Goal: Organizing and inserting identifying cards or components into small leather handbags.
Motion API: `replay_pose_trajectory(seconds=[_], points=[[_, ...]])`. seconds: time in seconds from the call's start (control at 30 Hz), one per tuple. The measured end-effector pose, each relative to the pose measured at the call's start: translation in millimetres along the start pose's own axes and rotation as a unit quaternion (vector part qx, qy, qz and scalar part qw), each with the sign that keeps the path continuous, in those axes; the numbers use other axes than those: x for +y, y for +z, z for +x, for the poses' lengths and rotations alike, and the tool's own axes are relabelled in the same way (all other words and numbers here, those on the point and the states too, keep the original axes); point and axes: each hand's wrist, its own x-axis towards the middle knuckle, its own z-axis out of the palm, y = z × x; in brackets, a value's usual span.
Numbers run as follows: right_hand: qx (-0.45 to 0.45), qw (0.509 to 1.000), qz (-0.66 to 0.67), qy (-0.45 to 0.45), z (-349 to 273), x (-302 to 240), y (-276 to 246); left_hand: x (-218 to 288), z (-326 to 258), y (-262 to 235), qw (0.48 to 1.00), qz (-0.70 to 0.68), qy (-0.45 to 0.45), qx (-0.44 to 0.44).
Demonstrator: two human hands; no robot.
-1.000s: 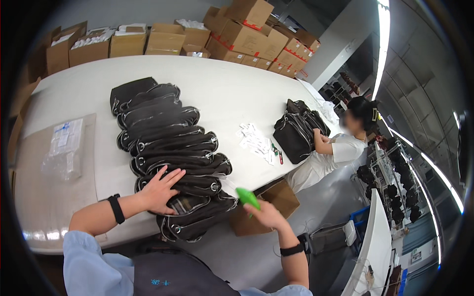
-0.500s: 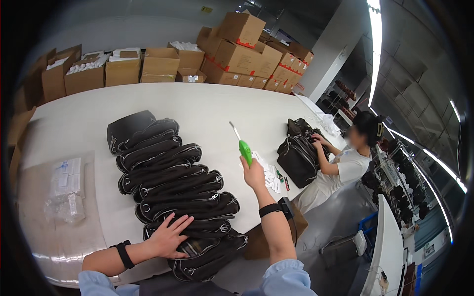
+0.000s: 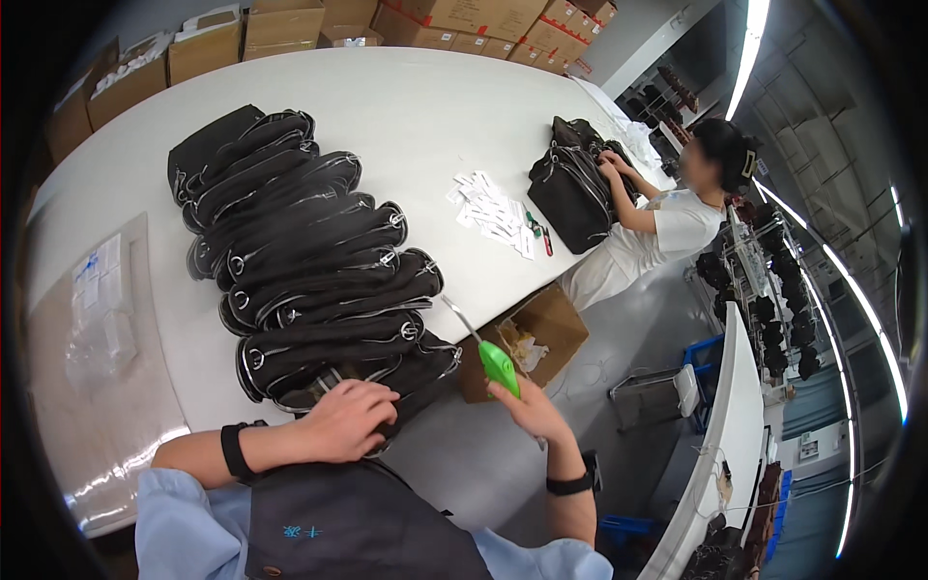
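Observation:
In my right hand (image 3: 530, 408), held off the table's edge, is a long-neck lighter (image 3: 499, 367) with a green handle. Its thin metal neck points up and to the left, near the end of the row of bags. My left hand (image 3: 350, 421) lies on the nearest black bag (image 3: 418, 379), its fingers curled over the bag's near part; the fingertips are partly hidden. Beside that bag, several black zippered bags (image 3: 324, 275) with metal rings are packed in a row running away from me.
A white table (image 3: 416, 126) carries loose white cards (image 3: 491, 215) and red and green handled tools (image 3: 541, 234). On the right a co-worker (image 3: 667, 227) handles black bags (image 3: 575, 198). An open carton (image 3: 556, 329) stands below the edge. Plastic-wrapped packets (image 3: 101, 290) lie at left.
My right hand has brought the lighter down and nearer to me. My left hand has gone from spread flat to curled on the nearest bag. The view has tilted downward.

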Motion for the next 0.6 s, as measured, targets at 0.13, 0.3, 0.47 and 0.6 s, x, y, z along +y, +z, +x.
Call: replay_pose_trajectory(seconds=[0.13,0.3,0.47,0.6], points=[[-0.044,0.992,-0.102,0.052,-57,-17,14,-17,-3,10,0.990,0.136,-0.027,0.000],[-0.076,0.982,-0.170,0.029,-88,-17,51,-17,-7,23,0.970,0.212,-0.111,-0.049],[-0.048,0.970,-0.237,0.004,-97,-13,56,-4,-10,20,0.967,0.207,-0.147,-0.014],[0.001,0.970,-0.245,0.006,-83,10,47,-3,-11,26,0.964,0.218,-0.153,-0.006]])
